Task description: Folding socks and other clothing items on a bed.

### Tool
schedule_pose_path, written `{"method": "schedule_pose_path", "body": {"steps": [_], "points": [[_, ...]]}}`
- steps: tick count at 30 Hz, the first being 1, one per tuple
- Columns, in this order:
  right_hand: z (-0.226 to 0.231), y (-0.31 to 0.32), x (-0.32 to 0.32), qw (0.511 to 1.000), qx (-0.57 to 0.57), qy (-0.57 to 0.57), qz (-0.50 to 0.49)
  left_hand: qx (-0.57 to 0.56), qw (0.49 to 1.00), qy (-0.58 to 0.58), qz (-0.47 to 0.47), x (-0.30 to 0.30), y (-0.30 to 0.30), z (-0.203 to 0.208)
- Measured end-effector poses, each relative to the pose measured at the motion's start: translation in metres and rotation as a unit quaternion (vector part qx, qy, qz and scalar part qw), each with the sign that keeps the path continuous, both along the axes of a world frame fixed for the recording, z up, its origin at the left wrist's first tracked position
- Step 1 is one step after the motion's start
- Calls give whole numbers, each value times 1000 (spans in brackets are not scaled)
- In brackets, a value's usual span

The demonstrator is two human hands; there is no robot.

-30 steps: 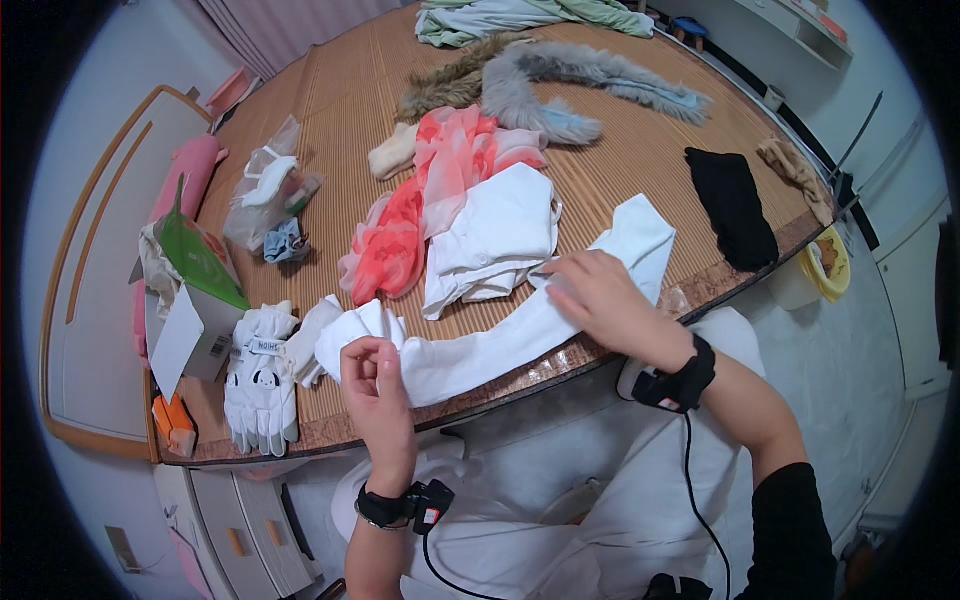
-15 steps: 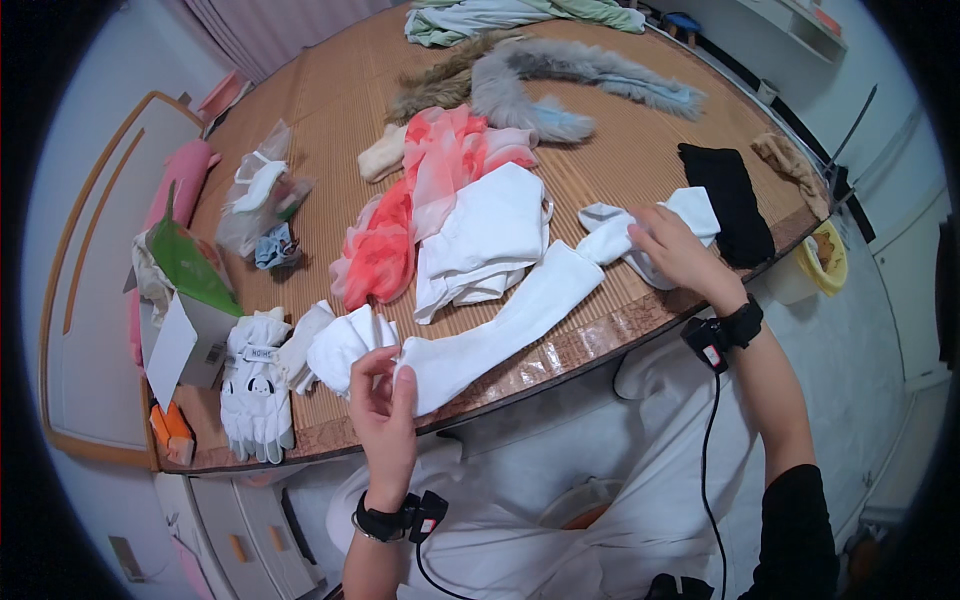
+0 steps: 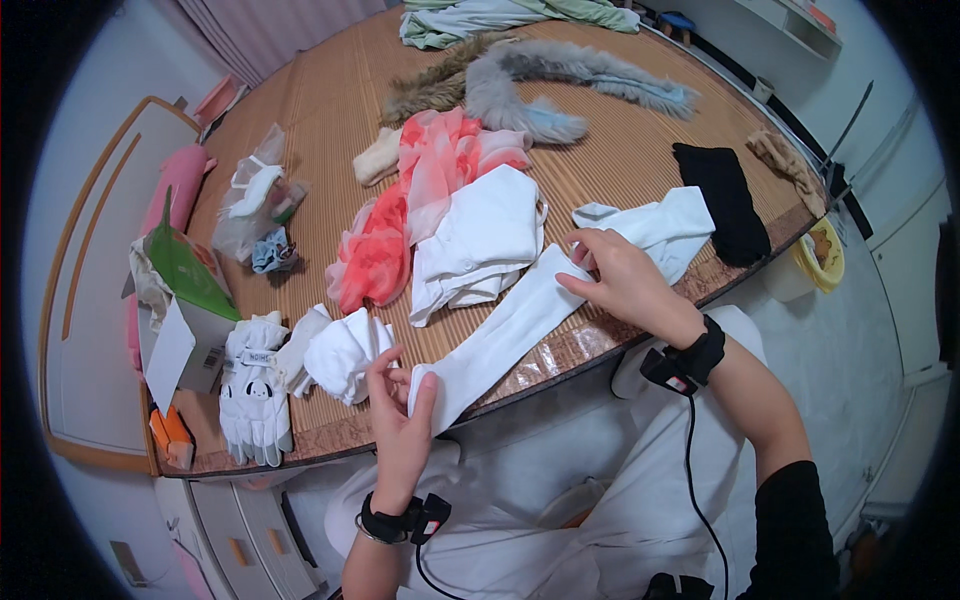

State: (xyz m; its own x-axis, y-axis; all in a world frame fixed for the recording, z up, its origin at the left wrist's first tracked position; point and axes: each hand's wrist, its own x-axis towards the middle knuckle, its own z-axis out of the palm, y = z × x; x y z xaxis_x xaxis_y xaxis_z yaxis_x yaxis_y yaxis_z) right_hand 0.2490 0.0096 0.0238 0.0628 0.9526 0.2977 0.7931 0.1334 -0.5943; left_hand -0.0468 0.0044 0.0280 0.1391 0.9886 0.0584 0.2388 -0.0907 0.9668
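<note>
A long white sock [image 3: 500,340] lies stretched slantwise along the near edge of the mat-covered bed. Its near left end sits between the thumb and fingers of my left hand [image 3: 402,425]. My right hand [image 3: 628,285] has its thumb and fingers curled at the sock's upper right end. Just beyond that hand, a second white sock [image 3: 668,232] lies loosely spread. Folded white cloth [image 3: 480,235] rests behind the stretched sock, and a bundled white cloth [image 3: 345,355] is beside my left hand.
White gloves [image 3: 256,395] and an open box [image 3: 190,345] stand at the left. A coral scarf [image 3: 375,255], grey fur strip [image 3: 495,90] and folded black cloth [image 3: 722,200] lie on the bed. A yellow-rimmed bin [image 3: 815,262] is beyond the right edge.
My right hand has moved left and nearer, from the second sock to the upper end of the stretched one. The two socks now lie apart. My left hand has shifted slightly right.
</note>
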Motion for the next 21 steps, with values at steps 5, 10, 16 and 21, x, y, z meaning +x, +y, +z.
{"method": "schedule_pose_path", "body": {"steps": [5, 10, 16, 21], "points": [[-14, 0, -4, 998, 27, -56, -6, -38, 996, 56, -51, -6, 2, -5], [-10, 6, -6, 988, -31, 154, 5, 1, 999, 52, 6, -8, 1, -3], [-9, 4, 18, 876, -15, 483, -1, 82, 989, -15, 122, -13, 5, 1], [-6, -10, 30, 924, -56, 377, -33, 65, 995, -4, 73, -12, 8, -9]]}}
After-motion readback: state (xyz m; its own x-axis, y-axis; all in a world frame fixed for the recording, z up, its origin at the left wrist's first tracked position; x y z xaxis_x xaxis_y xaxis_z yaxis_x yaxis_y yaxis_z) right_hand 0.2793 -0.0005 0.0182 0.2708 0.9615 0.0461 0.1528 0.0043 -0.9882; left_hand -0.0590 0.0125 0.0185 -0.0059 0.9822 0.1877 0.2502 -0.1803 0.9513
